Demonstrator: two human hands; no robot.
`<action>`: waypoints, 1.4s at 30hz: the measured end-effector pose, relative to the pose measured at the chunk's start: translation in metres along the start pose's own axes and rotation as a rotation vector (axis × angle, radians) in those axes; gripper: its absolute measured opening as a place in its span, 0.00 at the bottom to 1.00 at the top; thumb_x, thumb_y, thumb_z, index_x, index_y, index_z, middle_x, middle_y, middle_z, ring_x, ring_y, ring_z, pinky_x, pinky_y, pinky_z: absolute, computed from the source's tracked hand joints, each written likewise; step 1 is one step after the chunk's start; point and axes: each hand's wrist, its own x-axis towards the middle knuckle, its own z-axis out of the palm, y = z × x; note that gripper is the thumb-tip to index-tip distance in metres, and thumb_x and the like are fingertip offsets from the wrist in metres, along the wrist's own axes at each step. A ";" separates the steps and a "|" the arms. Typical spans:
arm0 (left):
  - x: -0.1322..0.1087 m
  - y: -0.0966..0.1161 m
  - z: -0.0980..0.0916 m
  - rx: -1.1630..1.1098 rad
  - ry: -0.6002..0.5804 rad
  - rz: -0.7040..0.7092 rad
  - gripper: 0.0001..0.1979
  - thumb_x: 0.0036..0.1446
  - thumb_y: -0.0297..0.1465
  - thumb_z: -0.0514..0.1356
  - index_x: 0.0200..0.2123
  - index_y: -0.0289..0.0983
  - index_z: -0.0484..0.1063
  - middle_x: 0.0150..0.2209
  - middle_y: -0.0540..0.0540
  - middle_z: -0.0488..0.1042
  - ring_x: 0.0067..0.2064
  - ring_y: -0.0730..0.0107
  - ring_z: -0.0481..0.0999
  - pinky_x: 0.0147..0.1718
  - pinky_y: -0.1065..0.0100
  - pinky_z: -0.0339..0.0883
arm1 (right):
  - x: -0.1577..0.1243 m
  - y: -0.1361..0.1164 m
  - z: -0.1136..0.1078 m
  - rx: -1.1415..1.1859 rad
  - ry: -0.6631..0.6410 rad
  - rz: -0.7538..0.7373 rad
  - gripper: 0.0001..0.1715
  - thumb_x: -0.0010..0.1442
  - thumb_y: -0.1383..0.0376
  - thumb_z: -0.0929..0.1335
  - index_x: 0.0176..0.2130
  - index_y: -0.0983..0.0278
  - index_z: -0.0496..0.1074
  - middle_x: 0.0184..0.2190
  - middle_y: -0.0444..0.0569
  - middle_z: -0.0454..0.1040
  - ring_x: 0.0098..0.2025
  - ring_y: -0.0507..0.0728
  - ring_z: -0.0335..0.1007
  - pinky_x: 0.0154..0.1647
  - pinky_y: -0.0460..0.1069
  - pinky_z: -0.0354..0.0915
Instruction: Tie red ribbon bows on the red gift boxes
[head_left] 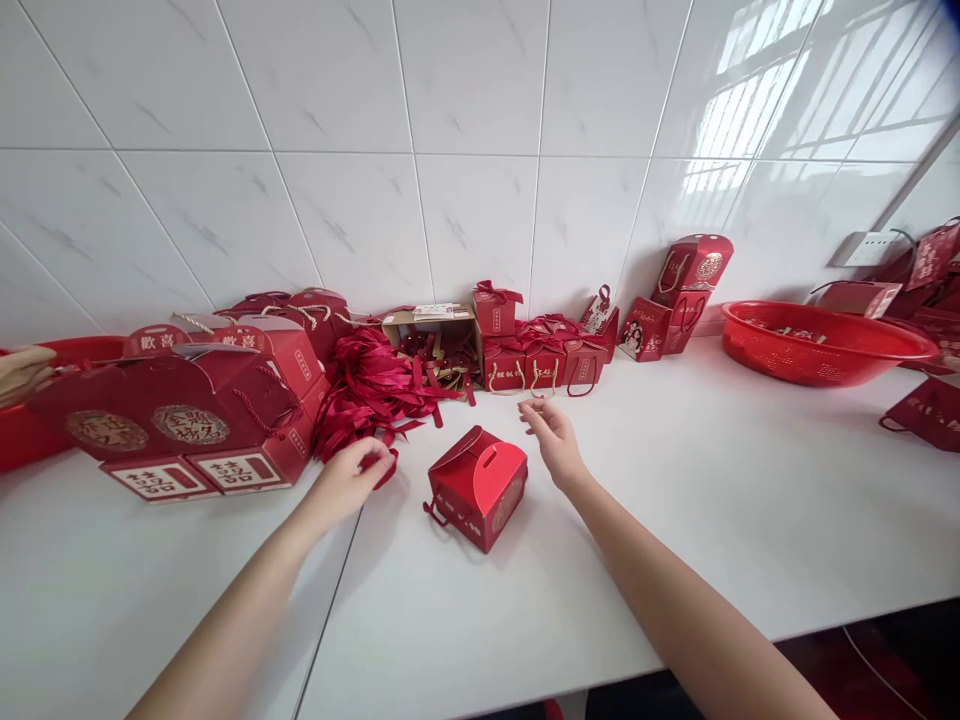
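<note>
On the white table in front of me stands a red gift box (478, 490), its curved top flaps folded over and a cord handle hanging at its left side. My left hand (352, 482), left of the box, is closed with a short loop of red ribbon (388, 468) at its fingertips. To the box's right, my right hand (555, 440) is raised above the table, fingers loosely bent and apart, with nothing I can make out in them. It does not touch the box. A heap of red ribbons (371, 385) lies just beyond my left hand.
Stacked red gift boxes (217, 410) stand at left, near another person's hand (26, 372). Along the tiled wall are an open carton (435, 330), small boxes with bows (544, 360) and more boxes (682, 300). A red plastic basket (825, 345) sits at right.
</note>
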 end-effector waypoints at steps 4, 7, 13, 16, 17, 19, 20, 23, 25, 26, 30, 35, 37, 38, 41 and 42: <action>0.012 0.057 -0.048 -0.322 0.048 0.142 0.12 0.58 0.43 0.53 0.33 0.40 0.61 0.26 0.52 0.69 0.32 0.68 0.72 0.34 0.68 0.67 | 0.010 -0.046 0.010 0.029 -0.134 -0.055 0.24 0.58 0.47 0.63 0.27 0.63 0.72 0.28 0.47 0.72 0.32 0.54 0.66 0.35 0.49 0.60; 0.015 0.098 -0.068 -0.462 0.087 0.253 0.10 0.59 0.38 0.56 0.41 0.41 0.62 0.24 0.54 0.67 0.27 0.71 0.69 0.28 0.72 0.64 | 0.009 -0.081 0.032 -0.001 -0.434 -0.026 0.35 0.62 0.43 0.57 0.28 0.64 0.77 0.32 0.52 0.77 0.35 0.56 0.70 0.38 0.51 0.61; 0.007 0.126 -0.051 -0.541 0.049 0.359 0.12 0.61 0.34 0.54 0.48 0.42 0.61 0.32 0.52 0.70 0.27 0.74 0.69 0.26 0.73 0.64 | -0.009 -0.116 0.072 0.132 -0.653 0.127 0.41 0.62 0.39 0.48 0.46 0.56 0.76 0.49 0.48 0.74 0.51 0.59 0.67 0.55 0.56 0.53; -0.002 0.128 -0.044 -0.514 0.011 0.385 0.11 0.62 0.33 0.53 0.49 0.43 0.61 0.37 0.50 0.72 0.35 0.70 0.74 0.32 0.70 0.68 | -0.013 -0.124 0.072 0.391 -0.568 0.193 0.31 0.63 0.43 0.55 0.44 0.56 0.76 0.47 0.47 0.75 0.47 0.57 0.69 0.50 0.53 0.58; -0.005 0.128 -0.044 -0.507 0.011 0.391 0.11 0.62 0.33 0.53 0.48 0.43 0.62 0.37 0.49 0.73 0.37 0.69 0.74 0.33 0.69 0.68 | -0.014 -0.127 0.069 0.490 -0.533 0.217 0.27 0.64 0.45 0.57 0.43 0.56 0.76 0.45 0.46 0.76 0.45 0.55 0.69 0.48 0.51 0.60; -0.008 0.129 -0.045 -0.491 0.036 0.391 0.11 0.62 0.32 0.54 0.49 0.44 0.62 0.36 0.50 0.73 0.36 0.69 0.74 0.33 0.69 0.68 | -0.013 -0.131 0.062 0.660 -0.441 0.243 0.18 0.64 0.52 0.62 0.42 0.57 0.76 0.42 0.43 0.77 0.41 0.52 0.71 0.44 0.48 0.64; -0.010 0.130 -0.046 -0.480 0.056 0.388 0.12 0.62 0.32 0.55 0.49 0.44 0.61 0.35 0.50 0.73 0.35 0.70 0.74 0.32 0.70 0.68 | -0.011 -0.132 0.059 0.720 -0.395 0.235 0.15 0.63 0.55 0.63 0.41 0.57 0.76 0.41 0.42 0.77 0.38 0.50 0.72 0.42 0.46 0.65; -0.012 0.130 -0.048 -0.446 0.093 0.379 0.16 0.61 0.32 0.56 0.51 0.46 0.58 0.32 0.52 0.71 0.30 0.72 0.72 0.27 0.73 0.66 | -0.003 -0.131 0.048 0.802 -0.296 0.169 0.10 0.62 0.60 0.66 0.39 0.60 0.76 0.33 0.41 0.78 0.31 0.48 0.72 0.37 0.44 0.68; -0.015 0.130 -0.050 -0.436 0.087 0.380 0.17 0.61 0.32 0.56 0.52 0.46 0.57 0.31 0.52 0.70 0.28 0.73 0.70 0.24 0.74 0.65 | 0.003 -0.128 0.042 0.812 -0.239 0.144 0.09 0.61 0.62 0.67 0.37 0.62 0.76 0.28 0.41 0.77 0.29 0.48 0.73 0.34 0.43 0.69; -0.016 0.131 -0.051 -0.436 0.083 0.380 0.17 0.61 0.32 0.56 0.52 0.46 0.57 0.30 0.52 0.70 0.28 0.73 0.70 0.23 0.74 0.64 | 0.006 -0.127 0.039 0.816 -0.207 0.139 0.07 0.60 0.63 0.68 0.36 0.63 0.76 0.26 0.41 0.77 0.29 0.48 0.73 0.34 0.43 0.69; -0.023 0.135 -0.058 -0.397 0.057 0.355 0.15 0.61 0.34 0.55 0.51 0.47 0.57 0.29 0.53 0.69 0.25 0.74 0.67 0.19 0.75 0.61 | 0.015 -0.129 0.028 0.845 -0.087 0.117 0.03 0.57 0.65 0.69 0.33 0.63 0.75 0.25 0.40 0.76 0.27 0.47 0.72 0.31 0.42 0.70; -0.026 0.128 -0.059 -0.280 -0.013 0.340 0.13 0.61 0.36 0.54 0.50 0.47 0.62 0.28 0.52 0.69 0.22 0.74 0.66 0.20 0.74 0.62 | 0.020 -0.140 0.008 0.832 0.009 0.035 0.07 0.61 0.64 0.66 0.32 0.59 0.74 0.27 0.39 0.75 0.30 0.47 0.73 0.33 0.43 0.70; -0.026 0.123 -0.058 -0.238 -0.038 0.348 0.13 0.60 0.38 0.54 0.49 0.48 0.63 0.29 0.52 0.70 0.22 0.73 0.67 0.19 0.73 0.61 | 0.022 -0.143 -0.003 0.771 0.045 -0.035 0.11 0.63 0.64 0.64 0.32 0.57 0.74 0.29 0.39 0.75 0.32 0.48 0.73 0.34 0.43 0.69; -0.027 0.122 -0.057 -0.211 -0.063 0.349 0.13 0.60 0.38 0.54 0.49 0.48 0.64 0.30 0.51 0.70 0.22 0.73 0.67 0.18 0.73 0.61 | 0.023 -0.143 -0.008 0.720 0.055 -0.081 0.12 0.63 0.62 0.63 0.31 0.56 0.74 0.29 0.39 0.74 0.33 0.48 0.72 0.35 0.44 0.69; -0.029 0.122 -0.057 -0.120 -0.185 0.348 0.11 0.60 0.38 0.53 0.46 0.47 0.66 0.27 0.52 0.70 0.22 0.72 0.67 0.19 0.72 0.60 | 0.026 -0.144 -0.022 0.530 0.039 -0.222 0.12 0.64 0.58 0.62 0.32 0.52 0.73 0.31 0.39 0.73 0.35 0.49 0.71 0.36 0.45 0.68; -0.030 0.122 -0.057 -0.099 -0.223 0.358 0.10 0.60 0.38 0.52 0.44 0.46 0.67 0.25 0.53 0.69 0.21 0.72 0.66 0.19 0.72 0.59 | 0.026 -0.144 -0.026 0.482 0.026 -0.255 0.12 0.64 0.57 0.62 0.32 0.51 0.73 0.31 0.38 0.73 0.35 0.49 0.71 0.36 0.45 0.68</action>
